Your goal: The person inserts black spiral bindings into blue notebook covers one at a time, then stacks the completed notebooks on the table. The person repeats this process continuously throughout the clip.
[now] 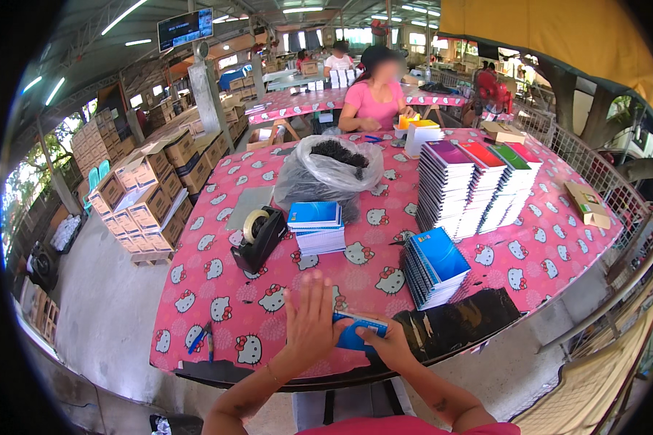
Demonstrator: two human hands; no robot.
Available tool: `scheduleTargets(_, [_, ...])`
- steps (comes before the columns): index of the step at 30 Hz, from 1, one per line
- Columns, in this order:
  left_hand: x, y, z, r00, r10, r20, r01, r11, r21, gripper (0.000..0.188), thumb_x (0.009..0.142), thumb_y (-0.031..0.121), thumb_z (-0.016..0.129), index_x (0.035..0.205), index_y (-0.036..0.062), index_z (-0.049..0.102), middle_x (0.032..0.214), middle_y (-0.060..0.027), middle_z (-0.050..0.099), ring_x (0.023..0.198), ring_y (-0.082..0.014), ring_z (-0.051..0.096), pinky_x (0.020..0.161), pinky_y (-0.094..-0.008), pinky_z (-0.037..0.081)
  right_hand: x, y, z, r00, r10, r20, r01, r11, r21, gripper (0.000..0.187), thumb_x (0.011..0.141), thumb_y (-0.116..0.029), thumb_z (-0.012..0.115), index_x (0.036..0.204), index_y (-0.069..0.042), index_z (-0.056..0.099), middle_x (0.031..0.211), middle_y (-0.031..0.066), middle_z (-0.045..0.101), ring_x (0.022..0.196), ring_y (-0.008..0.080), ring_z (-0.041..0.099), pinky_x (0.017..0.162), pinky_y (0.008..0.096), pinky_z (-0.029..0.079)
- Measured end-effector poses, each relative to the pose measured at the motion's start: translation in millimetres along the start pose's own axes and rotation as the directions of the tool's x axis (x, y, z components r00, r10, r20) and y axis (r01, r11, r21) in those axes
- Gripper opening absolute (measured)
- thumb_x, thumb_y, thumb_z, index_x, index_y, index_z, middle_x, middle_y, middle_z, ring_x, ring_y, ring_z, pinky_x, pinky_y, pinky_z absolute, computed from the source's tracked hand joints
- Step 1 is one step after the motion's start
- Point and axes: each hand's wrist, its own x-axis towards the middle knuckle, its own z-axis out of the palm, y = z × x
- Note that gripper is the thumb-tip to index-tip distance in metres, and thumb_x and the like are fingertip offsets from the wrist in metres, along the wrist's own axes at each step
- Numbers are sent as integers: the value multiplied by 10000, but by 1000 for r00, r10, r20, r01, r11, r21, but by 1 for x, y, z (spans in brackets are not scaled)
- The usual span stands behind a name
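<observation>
My right hand (pixel 388 342) grips a small blue-covered notebook (pixel 351 336) just over the table's near edge, its thumb pressed on the cover. On the notebook's left side is my left hand (pixel 308 313), open, with fingers stretched out and its thumb close to the cover; whether it touches cannot be made out. A tall stack of blue spiral notebooks (pixel 442 254) stands to the right. Ahead, a shorter stack of blue-topped notebooks (pixel 315 217) sits beside a black tape dispenser (pixel 263 243). Blue-handled pliers (pixel 199 339) lie at the left.
A plastic bag of black coils (pixel 326 174) stands mid-table on the pink patterned cover (pixel 218 250). Several tall stacks of purple, red and green notebooks (pixel 444 185) rise at the right. Across the table sits a person in pink (pixel 374 105). Cartons (pixel 149 199) fill the left floor.
</observation>
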Motion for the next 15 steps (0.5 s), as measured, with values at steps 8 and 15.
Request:
scheduleTargets(8, [-11,20,3,1000,15,6,-15,994,-105,786,969,553,502,1432,-79,427,1527,-246,404,1440,-355,375,1139,-664,173,-8,6,-3,999,29,-13,-29,999,-16,332,951,-122,682,1263,-12,656,1069,23,678,904,70,594,745,229,513])
scheduleTargets(15, [-9,-9,-3,995,85,-56,-98,947,-306,363,958,338,619,1224,91,628,1141,-90,697,1118,-244,654,1154,-588,206,-2,9,-15,999,-23,31,24,999,-43,309,951,-126,688,1236,-7,669,999,20,697,895,74,593,769,248,503])
